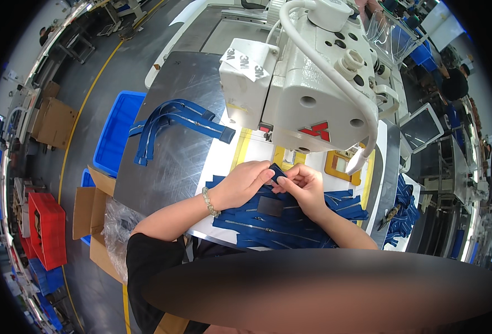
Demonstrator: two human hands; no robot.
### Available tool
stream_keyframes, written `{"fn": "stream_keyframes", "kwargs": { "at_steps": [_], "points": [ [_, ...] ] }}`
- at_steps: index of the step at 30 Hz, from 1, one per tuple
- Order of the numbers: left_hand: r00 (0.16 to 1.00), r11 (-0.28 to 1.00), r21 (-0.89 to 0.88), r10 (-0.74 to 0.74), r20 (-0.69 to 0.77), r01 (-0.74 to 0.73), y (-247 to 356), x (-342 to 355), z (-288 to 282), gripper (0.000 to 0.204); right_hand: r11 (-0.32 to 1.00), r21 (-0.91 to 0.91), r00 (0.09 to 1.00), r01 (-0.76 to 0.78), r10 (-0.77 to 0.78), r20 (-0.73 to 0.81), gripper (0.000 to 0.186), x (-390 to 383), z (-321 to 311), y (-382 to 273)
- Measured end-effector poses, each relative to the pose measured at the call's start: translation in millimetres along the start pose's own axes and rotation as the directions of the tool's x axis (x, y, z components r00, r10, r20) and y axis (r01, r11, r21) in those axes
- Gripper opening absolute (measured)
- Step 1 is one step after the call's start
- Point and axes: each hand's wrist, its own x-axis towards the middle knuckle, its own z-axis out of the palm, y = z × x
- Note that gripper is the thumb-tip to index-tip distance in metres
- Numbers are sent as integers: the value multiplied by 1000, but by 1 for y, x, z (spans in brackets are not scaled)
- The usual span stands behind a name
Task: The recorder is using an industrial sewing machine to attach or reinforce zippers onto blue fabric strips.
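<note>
In front of the sewing machine, my left hand and my right hand meet with fingers pinched. Between them is a small dark blue piece, its kind partly hidden by the fingers. Below my hands, many blue zippers with silvery teeth are spread over a white surface. A dark square patch lies on top of them. A beaded bracelet circles my left wrist. Just beyond my fingers, yellow-framed plates sit under the white sewing machine head.
More blue zippers drape over the metal table at left. Blue bins and an open cardboard box stand beside it. At right lie another zipper pile and small dark-bladed snips. A screen stands beyond.
</note>
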Motion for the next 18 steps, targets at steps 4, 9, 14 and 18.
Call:
{"fn": "stream_keyframes", "kwargs": {
  "at_steps": [4, 9, 14, 18],
  "points": [
    [999, 996, 82, 44, -22, -42, -1, 0, 0, 31, 1000, 1, 1000, -4, 4, -27, 7, 1, 1, 0],
    [999, 997, 70, 39, -16, -38, -5, 1, -1, 30, 1000, -6, 1000, -8, 8, -15, 7, 1, 0, 3],
    [998, 995, 81, 63, -23, -61, -6, 2, -3, 30, 1000, -7, 1000, -3, 3, -3, 7, 2, 1, 3],
    [994, 989, 108, 104, -32, -100, -6, 2, -4, 30, 1000, -19, 1000, -12, 12, 23, 7, 2, -2, 5]
  ]
}}
